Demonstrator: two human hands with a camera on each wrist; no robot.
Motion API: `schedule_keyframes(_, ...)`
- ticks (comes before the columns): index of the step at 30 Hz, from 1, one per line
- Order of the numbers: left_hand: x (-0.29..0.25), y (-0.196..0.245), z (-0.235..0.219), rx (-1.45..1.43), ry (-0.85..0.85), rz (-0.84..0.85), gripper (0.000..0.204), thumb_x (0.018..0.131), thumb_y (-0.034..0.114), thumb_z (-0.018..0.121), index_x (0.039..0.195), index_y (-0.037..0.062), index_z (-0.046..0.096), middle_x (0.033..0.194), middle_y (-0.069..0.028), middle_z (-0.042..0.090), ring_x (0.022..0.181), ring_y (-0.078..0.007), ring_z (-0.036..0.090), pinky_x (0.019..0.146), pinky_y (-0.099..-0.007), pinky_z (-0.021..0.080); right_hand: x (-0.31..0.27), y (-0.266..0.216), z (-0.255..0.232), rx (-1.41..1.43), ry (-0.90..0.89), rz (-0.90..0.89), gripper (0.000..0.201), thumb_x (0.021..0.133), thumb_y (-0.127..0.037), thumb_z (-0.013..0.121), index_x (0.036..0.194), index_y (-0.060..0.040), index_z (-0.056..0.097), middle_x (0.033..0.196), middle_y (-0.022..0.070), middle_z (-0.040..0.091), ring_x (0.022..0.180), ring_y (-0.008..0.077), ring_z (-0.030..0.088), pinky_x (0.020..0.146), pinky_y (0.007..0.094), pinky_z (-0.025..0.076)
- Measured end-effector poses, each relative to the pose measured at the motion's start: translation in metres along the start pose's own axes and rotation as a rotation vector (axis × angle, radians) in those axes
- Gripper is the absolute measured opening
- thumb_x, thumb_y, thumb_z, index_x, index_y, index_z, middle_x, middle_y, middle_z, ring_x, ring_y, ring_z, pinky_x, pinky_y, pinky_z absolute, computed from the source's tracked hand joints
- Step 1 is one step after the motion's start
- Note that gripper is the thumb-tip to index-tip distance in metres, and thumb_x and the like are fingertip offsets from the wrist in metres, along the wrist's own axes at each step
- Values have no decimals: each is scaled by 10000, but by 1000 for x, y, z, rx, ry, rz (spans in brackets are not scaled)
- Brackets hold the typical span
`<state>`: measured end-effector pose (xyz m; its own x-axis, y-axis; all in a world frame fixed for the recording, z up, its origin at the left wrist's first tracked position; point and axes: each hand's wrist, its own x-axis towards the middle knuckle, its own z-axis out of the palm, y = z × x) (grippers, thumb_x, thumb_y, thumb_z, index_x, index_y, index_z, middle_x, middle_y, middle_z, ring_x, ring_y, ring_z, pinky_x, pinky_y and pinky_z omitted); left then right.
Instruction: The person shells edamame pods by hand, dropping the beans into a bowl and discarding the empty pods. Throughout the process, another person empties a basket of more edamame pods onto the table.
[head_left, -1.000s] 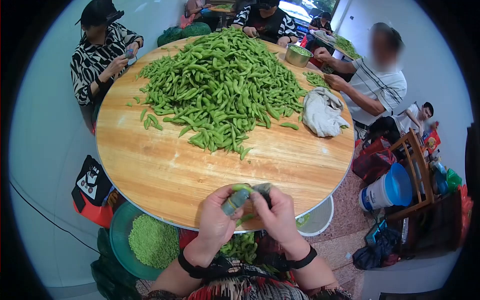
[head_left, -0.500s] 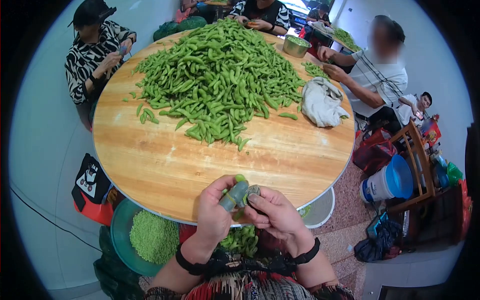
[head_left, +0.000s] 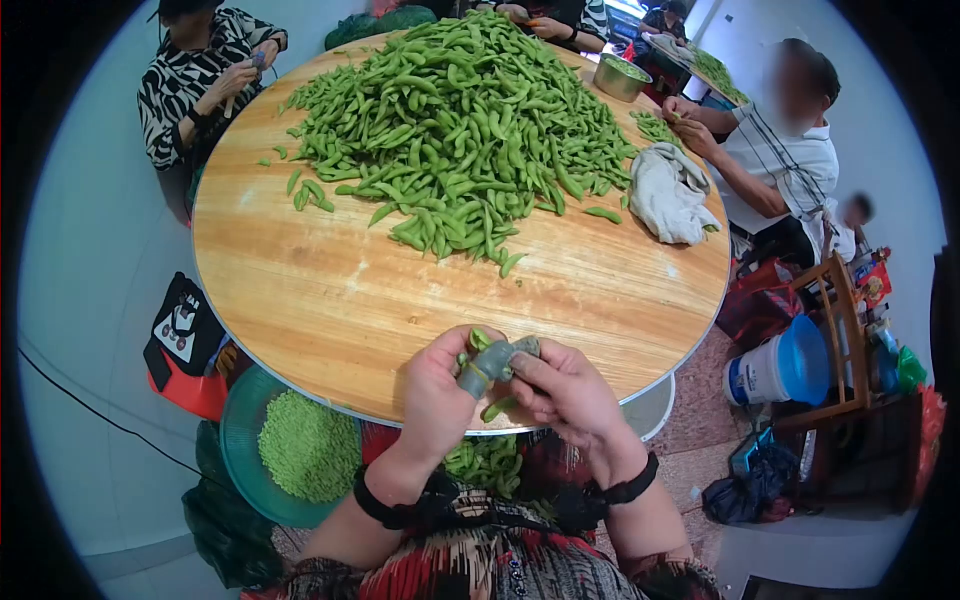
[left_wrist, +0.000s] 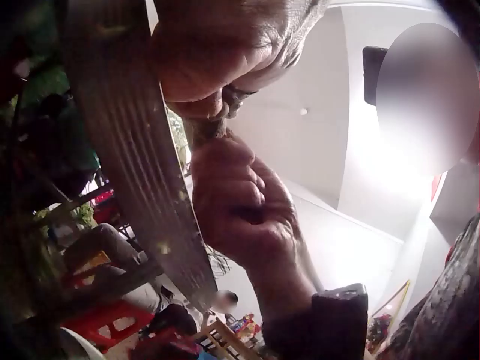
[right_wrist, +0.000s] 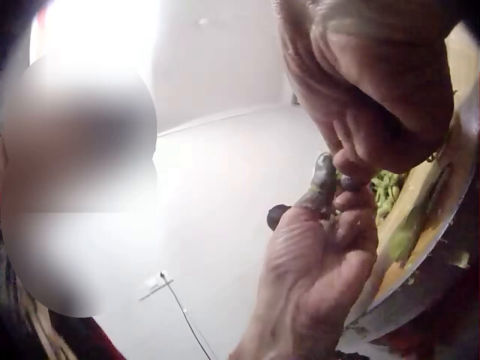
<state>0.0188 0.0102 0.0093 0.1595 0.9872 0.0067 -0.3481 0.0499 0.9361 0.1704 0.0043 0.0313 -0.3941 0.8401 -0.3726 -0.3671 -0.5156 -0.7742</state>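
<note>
My left hand [head_left: 437, 385] grips a green edamame pod [head_left: 480, 340] over the table's near edge. A grey-green cover [head_left: 486, 370] with a yellow band wraps its thumb. From the other side, my right hand [head_left: 578, 395] pinches close against that thumb tip, fingers curled, a dark grey cover [head_left: 526, 346] on one of them. The pod's right end is hidden between the fingers. In the right wrist view both hands meet at the fingertips. Another pod [head_left: 499, 408] lies below them by the rim. A big heap of pods [head_left: 470, 130] covers the table's far part.
The round wooden table [head_left: 300, 290] has a pale cloth [head_left: 672, 195] and a metal pot [head_left: 621, 78] on it. A green basin [head_left: 235, 430] of shelled beans stands lower left. A white basin [head_left: 655, 405] sits below the right edge. Other people sit around the table.
The head view has tilted, so the heap appears higher. My hands stay together; the left thumb now points more toward the right hand, and the pod's end shows more between the left fingers.
</note>
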Motion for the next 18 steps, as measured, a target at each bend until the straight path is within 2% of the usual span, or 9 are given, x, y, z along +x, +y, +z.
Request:
schedule_keyframes(3,7,-7,-13,-114,-9,-33,213,808,-83,479,961,25,581,783,15,536,628,-24,451,545,-142,341,13,-11,4,-174,54,55,240,925,-204,483,731,-65,513,595,-35,486,448,18,363,389,174,281)
schedule_keyframes(4,9,-8,-16,-116,-6,-33,213,808,-83,479,961,25,581,783,15,536,628,-24,451,545,-142,341,21,-19,-3,-489,25,85,264,896,-242,518,730,-37,540,579,39,550,456,117,487,417,246,377)
schedule_keyframes(5,11,-8,-17,-171,12,-71,251,797,-99,463,976,26,586,783,9,533,637,-26,448,546,-143,340,33,-26,-6,-491,24,87,264,896,-242,518,730,-37,540,579,39,550,456,117,487,417,246,377)
schedule_keyframes(7,13,-6,-18,-228,33,-105,288,786,-116,446,990,26,592,784,3,531,646,-28,446,548,-143,339,58,-41,-12,-1356,296,-431,287,849,-279,556,760,-5,566,624,165,603,571,289,598,526,357,471)
schedule_keyframes(8,13,-5,-17,-188,29,-128,349,767,-133,424,1031,23,591,794,5,531,646,-38,442,544,-136,325,69,-48,-12,-1357,294,-431,287,849,-279,556,760,-5,566,624,165,603,571,289,598,526,357,471)
schedule_keyframes(10,13,-2,-15,-147,24,-146,412,748,-149,401,1072,20,590,804,6,531,646,-47,437,540,-130,311,86,-58,-11,-1777,515,-408,274,804,-250,567,806,24,576,710,252,599,719,401,601,655,446,486)
schedule_keyframes(13,9,-2,-16,-42,-71,-174,446,753,-148,402,1102,43,604,804,11,529,654,-46,434,545,-134,310,93,-51,-18,-1876,462,-450,232,797,-207,546,810,22,577,699,240,602,710,387,606,646,454,486)
schedule_keyframes(15,5,-7,-19,203,-201,27,423,784,-117,414,1106,66,616,809,20,528,657,-36,423,547,-138,314,84,-45,-21,-1876,490,-421,205,786,-184,546,818,16,576,697,240,600,708,384,605,642,455,485)
schedule_keyframes(18,2,-5,-17,99,-136,-109,368,808,-82,450,1102,63,616,809,17,534,666,-31,427,557,-145,335,57,-40,-23,-1810,480,-429,166,774,-152,551,822,4,575,693,238,595,697,381,600,632,457,481)
